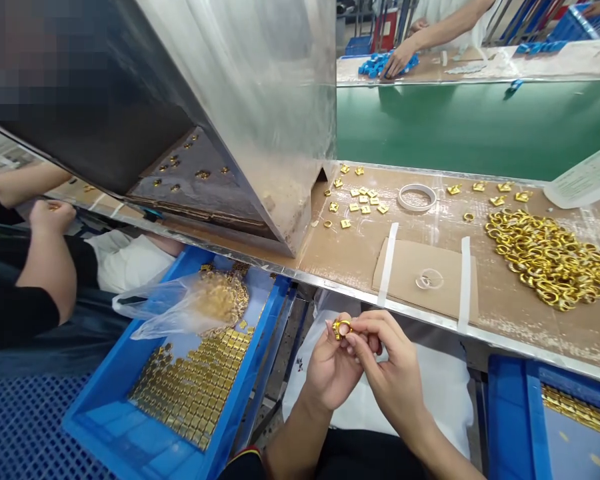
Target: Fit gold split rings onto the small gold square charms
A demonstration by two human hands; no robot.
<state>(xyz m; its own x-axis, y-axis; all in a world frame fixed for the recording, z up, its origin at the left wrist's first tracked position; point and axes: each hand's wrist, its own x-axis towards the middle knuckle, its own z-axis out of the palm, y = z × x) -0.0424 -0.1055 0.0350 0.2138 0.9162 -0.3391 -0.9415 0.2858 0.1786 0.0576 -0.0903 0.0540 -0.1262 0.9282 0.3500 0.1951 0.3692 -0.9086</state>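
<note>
A small gold ring-shaped piece is pinched between my two hands, in front of the bench edge. My left hand holds its left side, palm up. My right hand grips its right side between thumb and fingers. Just beyond them, a cardboard pad is taped to the bench with a small clear round item on it. A large heap of gold rings lies at the right. Small square gold pieces lie farther back, beside a roll of white tape.
A metal hood stands at the left of the bench. Blue trays with gold pieces flank my lap. One person sits at the left; another person's hand touches blue pieces across the green belt.
</note>
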